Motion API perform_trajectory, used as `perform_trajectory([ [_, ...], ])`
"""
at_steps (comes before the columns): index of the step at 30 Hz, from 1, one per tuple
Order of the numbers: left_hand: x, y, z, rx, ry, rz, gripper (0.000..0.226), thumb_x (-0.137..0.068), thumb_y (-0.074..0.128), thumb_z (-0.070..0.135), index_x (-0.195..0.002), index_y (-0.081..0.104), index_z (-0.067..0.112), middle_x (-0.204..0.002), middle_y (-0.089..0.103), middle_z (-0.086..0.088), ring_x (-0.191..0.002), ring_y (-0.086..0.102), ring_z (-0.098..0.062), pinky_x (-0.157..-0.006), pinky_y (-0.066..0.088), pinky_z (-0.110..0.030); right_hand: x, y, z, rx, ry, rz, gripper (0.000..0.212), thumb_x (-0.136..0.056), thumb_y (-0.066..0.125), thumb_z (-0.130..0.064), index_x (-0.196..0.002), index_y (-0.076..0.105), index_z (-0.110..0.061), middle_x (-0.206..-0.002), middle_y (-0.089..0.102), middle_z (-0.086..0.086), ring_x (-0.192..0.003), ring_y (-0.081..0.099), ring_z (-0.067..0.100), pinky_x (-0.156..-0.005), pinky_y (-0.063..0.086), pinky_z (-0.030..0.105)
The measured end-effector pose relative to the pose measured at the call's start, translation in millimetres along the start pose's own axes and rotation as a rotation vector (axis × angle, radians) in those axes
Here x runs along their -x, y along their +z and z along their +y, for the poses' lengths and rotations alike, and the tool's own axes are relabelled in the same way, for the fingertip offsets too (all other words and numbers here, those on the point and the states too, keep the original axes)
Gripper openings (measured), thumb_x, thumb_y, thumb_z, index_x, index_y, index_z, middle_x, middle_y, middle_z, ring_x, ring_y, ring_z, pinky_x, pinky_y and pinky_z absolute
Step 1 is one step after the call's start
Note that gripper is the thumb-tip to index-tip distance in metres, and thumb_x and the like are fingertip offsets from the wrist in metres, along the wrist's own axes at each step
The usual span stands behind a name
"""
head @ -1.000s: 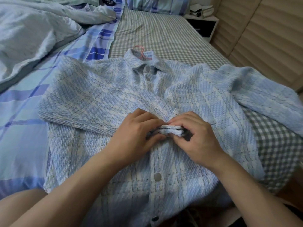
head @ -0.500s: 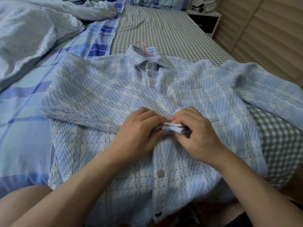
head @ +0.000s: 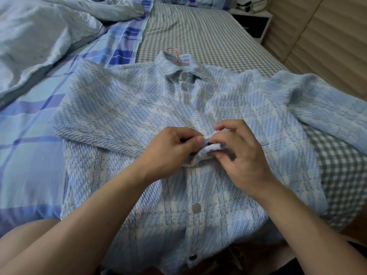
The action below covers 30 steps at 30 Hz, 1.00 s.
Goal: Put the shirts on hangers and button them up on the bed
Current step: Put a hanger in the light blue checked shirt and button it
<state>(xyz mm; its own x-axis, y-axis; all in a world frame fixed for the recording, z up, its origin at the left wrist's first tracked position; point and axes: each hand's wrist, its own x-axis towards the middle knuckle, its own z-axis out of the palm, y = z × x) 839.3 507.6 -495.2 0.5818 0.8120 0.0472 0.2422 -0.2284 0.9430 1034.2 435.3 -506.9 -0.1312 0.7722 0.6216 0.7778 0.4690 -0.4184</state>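
Buttoning step in hand, mid-placket. Shirt (head: 123, 124) lies front-up on the bed (head: 208, 36), collar away from the person, hem nearest.

Nearest, below both hands: two buttons (head: 196, 207) on the placket, the closer one dark and near the hem. Cloth lies flat and closed around them, so I judge both done.

Left hand (head: 168, 153): fingers curled, thumb and forefinger pinching the placket edge from the left. Right hand (head: 240, 153): thumb and fingers pinching a raised fold of the placket (head: 211, 148) from the right. The two hands meet at this fold, fingertips nearly touching. A small dark spot shows between them, likely the button or its hole; too small to tell which.

Beyond the hands: placket runs on toward the collar with two more buttons showing, one just under the collar. Whether these are fastened cannot be told. One sleeve lies folded across the chest, left of the left hand; the other trails off right of the right hand.

Farthest: pink hanger hook (head: 174, 53) pokes out of the collar, so the hanger is already inside. Rumpled duvet (head: 39, 36) far left; nightstand (head: 252, 18) at the far right corner.

Next move, as judged: push the button through its hole while the other hand holds the edge taut, then smooth the fold flat and shift both hands toward the collar. Thick woven cloth will likely resist; needs a firm pinch close to the hole.
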Motion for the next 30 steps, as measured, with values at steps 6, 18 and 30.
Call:
perform_trajectory([
  [6,1,-3,-4,0.095,-0.03,0.008,0.014,-0.097,0.068,0.029,-0.093,0.079,0.024,-0.083,0.073,0.008,-0.08,0.068,-0.011,-0.076,0.052,-0.035,9,7,3,-0.122,0.077,0.08,0.006,-0.087,0.072,0.001,-0.09,0.069,-0.001,-0.109,0.07,0.003,-0.099,0.068,0.013,-0.081,0.057,0.028],
  [18,4,-5,-3,-0.013,0.043,0.022,0.011,-0.097,0.068,0.026,-0.098,0.079,0.023,-0.093,0.072,0.014,-0.086,0.065,0.003,-0.074,0.044,-0.01,10,8,4,-0.073,0.031,0.145,0.018,-0.077,0.078,0.018,-0.086,0.069,0.005,-0.109,0.074,0.009,-0.102,0.071,0.015,-0.088,0.055,0.02],
  [30,2,0,-8,-0.212,0.205,0.037,0.012,-0.099,0.066,0.023,-0.1,0.077,0.023,-0.091,0.065,0.015,-0.086,0.059,0.003,-0.074,0.036,-0.008,2,1,-6,-0.432,0.471,-0.052,0.059,-0.083,0.077,0.006,-0.112,0.06,-0.043,-0.093,0.068,-0.008,-0.088,0.068,0.011,-0.08,0.052,0.018],
])
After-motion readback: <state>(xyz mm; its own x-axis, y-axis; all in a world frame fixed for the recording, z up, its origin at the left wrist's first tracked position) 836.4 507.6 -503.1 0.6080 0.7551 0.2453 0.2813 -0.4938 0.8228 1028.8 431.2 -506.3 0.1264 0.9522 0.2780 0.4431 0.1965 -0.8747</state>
